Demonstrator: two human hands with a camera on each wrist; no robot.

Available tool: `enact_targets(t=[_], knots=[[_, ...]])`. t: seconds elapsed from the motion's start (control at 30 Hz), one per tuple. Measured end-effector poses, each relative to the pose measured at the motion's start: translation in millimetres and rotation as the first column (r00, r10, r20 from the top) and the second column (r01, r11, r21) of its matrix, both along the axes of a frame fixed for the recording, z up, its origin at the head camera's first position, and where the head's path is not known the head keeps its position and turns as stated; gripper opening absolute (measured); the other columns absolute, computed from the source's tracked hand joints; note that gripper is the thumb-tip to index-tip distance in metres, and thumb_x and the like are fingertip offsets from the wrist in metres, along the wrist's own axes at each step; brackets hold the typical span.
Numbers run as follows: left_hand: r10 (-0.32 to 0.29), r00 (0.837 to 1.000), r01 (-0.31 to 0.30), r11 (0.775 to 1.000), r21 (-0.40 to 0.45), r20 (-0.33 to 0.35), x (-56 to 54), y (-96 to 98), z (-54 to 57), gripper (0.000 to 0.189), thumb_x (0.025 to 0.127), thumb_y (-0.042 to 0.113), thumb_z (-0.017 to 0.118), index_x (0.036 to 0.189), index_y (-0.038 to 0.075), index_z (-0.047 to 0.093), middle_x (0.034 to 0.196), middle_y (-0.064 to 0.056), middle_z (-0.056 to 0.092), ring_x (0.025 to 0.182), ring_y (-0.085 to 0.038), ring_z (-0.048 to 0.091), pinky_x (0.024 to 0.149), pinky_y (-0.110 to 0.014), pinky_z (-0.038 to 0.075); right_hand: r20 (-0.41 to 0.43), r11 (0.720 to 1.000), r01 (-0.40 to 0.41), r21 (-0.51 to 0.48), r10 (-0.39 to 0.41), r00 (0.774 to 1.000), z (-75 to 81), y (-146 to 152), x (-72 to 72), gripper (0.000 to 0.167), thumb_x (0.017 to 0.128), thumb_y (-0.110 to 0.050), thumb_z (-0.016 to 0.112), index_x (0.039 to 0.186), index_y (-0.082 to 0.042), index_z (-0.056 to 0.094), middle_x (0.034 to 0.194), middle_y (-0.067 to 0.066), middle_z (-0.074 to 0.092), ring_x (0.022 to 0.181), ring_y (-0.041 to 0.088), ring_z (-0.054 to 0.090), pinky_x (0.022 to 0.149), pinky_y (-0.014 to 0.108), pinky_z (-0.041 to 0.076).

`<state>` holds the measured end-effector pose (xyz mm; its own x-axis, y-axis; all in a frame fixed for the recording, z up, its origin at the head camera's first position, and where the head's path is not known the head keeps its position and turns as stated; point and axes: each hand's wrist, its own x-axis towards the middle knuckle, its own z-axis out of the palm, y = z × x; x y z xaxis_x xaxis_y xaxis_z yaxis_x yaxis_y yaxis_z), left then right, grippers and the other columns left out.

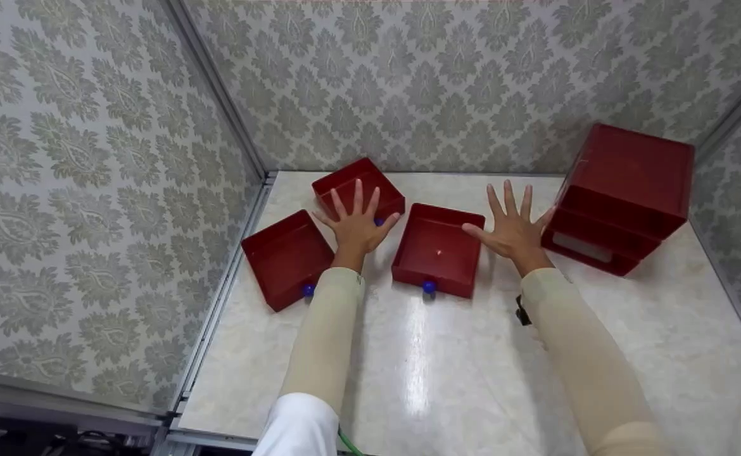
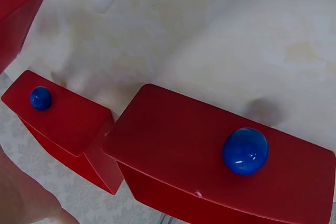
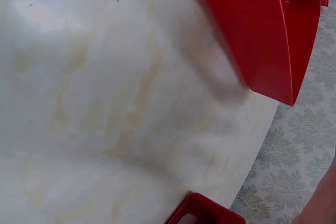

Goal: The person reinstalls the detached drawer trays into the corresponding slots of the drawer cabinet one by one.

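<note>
My left hand [image 1: 356, 229] is spread with straight fingers over the back red drawer [image 1: 361, 171], holding nothing. A second red drawer [image 1: 288, 256] lies to its left, and a third red drawer [image 1: 440, 244] lies between my two hands. Each drawer has a round blue knob, such as the front knob [image 2: 245, 151] in the left wrist view. My right hand [image 1: 511, 231] is also spread and holds nothing. Its thumb overlaps the middle drawer's right rim, and its little finger reaches the edge of the red cabinet [image 1: 636, 177] in the head view.
The cabinet stands at the back right with an opening facing the front left. Patterned wall panels [image 1: 402, 82] rise behind and at both sides of the pale marbled table [image 1: 459, 367]. A metal rail [image 1: 218, 316] runs along the table's left edge.
</note>
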<state>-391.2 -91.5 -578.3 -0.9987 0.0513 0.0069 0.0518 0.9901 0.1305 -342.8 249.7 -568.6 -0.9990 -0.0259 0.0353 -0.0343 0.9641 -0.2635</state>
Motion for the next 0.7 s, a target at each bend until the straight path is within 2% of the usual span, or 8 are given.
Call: enact_targets(t=[0.23, 0.3, 0.37, 0.43, 0.47, 0.57, 0.63, 0.7], knots=[[-0.011, 1.000, 0.011, 1.000, -0.005, 0.002, -1.5, 7.0, 0.2, 0.090, 0.079, 0.096, 0.006, 0.153, 0.052, -0.019, 0.169, 0.007, -0.027, 0.151, -0.047, -0.030, 0.094, -0.085, -0.025, -0.043, 1.000, -0.005, 0.014, 0.006, 0.999, 5.8, 4, 4.0, 0.105, 0.082, -0.093, 0.035, 0.162, -0.041, -0.010, 0.171, -0.002, -0.020, 0.153, 0.040, -0.029, 0.100, 0.079, -0.028], [-0.014, 1.000, 0.014, 1.000, 0.000, 0.009, -2.1, 9.8, 1.1, 0.089, 0.081, 0.095, 0.009, 0.154, 0.051, -0.017, 0.169, 0.008, -0.026, 0.152, -0.046, -0.028, 0.098, -0.086, -0.021, -0.093, 1.000, -0.014, 0.019, 0.016, 0.996, 12.6, 5, 4.9, 0.104, 0.083, -0.093, 0.034, 0.161, -0.040, -0.011, 0.171, -0.003, -0.020, 0.155, 0.038, -0.026, 0.106, 0.079, -0.023], [-0.021, 1.000, 0.021, 1.000, 0.010, 0.016, -2.6, 12.8, 2.7, 0.089, 0.084, 0.094, 0.013, 0.156, 0.050, -0.014, 0.170, 0.008, -0.025, 0.153, -0.044, -0.027, 0.101, -0.086, -0.019, -0.197, 1.000, -0.020, -0.011, 0.017, 0.980, 22.9, 8, 6.0, 0.102, 0.087, -0.088, 0.037, 0.163, -0.037, -0.008, 0.173, -0.002, -0.013, 0.158, 0.034, -0.017, 0.114, 0.076, -0.013], [-0.034, 0.999, 0.033, 0.999, 0.029, 0.018, -2.8, 16.1, 4.6, 0.088, 0.087, 0.091, 0.018, 0.159, 0.048, -0.009, 0.171, 0.008, -0.022, 0.154, -0.043, -0.025, 0.102, -0.085, -0.018, -0.334, 0.997, -0.013, -0.076, -0.013, 0.942, 38.2, 14, 8.5, 0.098, 0.091, -0.080, 0.042, 0.165, -0.031, 0.000, 0.174, 0.002, 0.001, 0.161, 0.031, -0.004, 0.122, 0.070, 0.001], [-0.040, 0.999, 0.039, 0.999, 0.030, 0.017, -2.8, 17.6, 5.6, 0.088, 0.087, 0.090, 0.018, 0.160, 0.046, -0.007, 0.171, 0.007, -0.020, 0.155, -0.044, -0.022, 0.103, -0.085, -0.016, -0.405, 0.993, -0.003, -0.120, -0.046, 0.913, 47.6, 19, 9.8, 0.095, 0.094, -0.075, 0.045, 0.165, -0.028, 0.005, 0.173, 0.004, 0.009, 0.161, 0.029, 0.003, 0.124, 0.066, 0.009], [-0.049, 0.999, 0.048, 0.998, 0.032, 0.016, -3.0, 21.6, 9.3, 0.090, 0.088, 0.089, 0.019, 0.162, 0.043, -0.001, 0.172, 0.006, -0.017, 0.156, -0.043, -0.019, 0.104, -0.085, -0.015, -0.567, 0.962, 0.044, -0.270, -0.196, 0.800, 79.4, 42, 13.4, 0.085, 0.098, -0.060, 0.054, 0.164, -0.019, 0.021, 0.166, 0.010, 0.034, 0.156, 0.027, 0.027, 0.122, 0.057, 0.027], [-0.052, 0.999, 0.052, 0.998, 0.027, 0.014, -4.3, 27.0, 12.5, 0.090, 0.088, 0.089, 0.018, 0.163, 0.042, 0.000, 0.172, 0.005, -0.017, 0.156, -0.043, -0.019, 0.103, -0.085, -0.017, -0.581, 0.928, 0.127, -0.349, -0.321, 0.748, 102.4, 68, 15.6, 0.080, 0.098, -0.058, 0.053, 0.162, -0.019, 0.025, 0.162, 0.010, 0.040, 0.152, 0.026, 0.034, 0.121, 0.053, 0.030], [-0.054, 0.998, 0.054, 0.998, 0.029, 0.016, -5.8, 32.9, 15.6, 0.091, 0.087, 0.090, 0.017, 0.163, 0.041, 0.001, 0.172, 0.005, -0.017, 0.156, -0.042, -0.020, 0.101, -0.084, -0.020, -0.524, 0.881, 0.247, -0.404, -0.444, 0.727, 120.8, 99, 18.6, 0.081, 0.098, -0.061, 0.049, 0.162, -0.020, 0.022, 0.163, 0.010, 0.036, 0.152, 0.025, 0.032, 0.121, 0.055, 0.028]])
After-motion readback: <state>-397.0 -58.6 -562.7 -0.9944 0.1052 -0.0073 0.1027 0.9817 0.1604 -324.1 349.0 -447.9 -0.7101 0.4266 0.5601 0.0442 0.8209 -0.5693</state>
